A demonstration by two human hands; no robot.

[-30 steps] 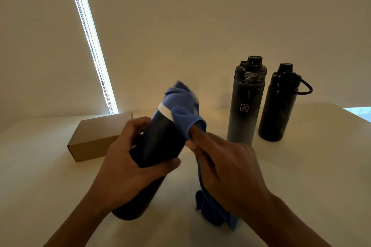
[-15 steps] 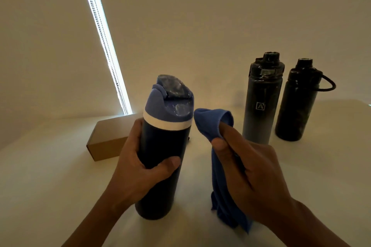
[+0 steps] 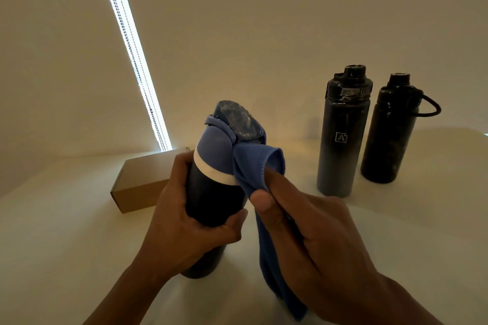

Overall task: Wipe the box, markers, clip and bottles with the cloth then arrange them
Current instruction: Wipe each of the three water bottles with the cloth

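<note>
Bottle tilts right, gripped by left hand; right hand pinches cloth against its lid's right side.

Left hand and right hand, both gripping

Saw a pale, smooth tabletop filling the lower half, dim in front and brighter toward its far edge. Met a plain cream wall behind it, with a warm yellowish glow low down near the middle. Noted a narrow strip of white light slanting from the top edge down to the table's back left, with a beaded cord running along it. Caught a small bright patch at the far right edge.
</note>
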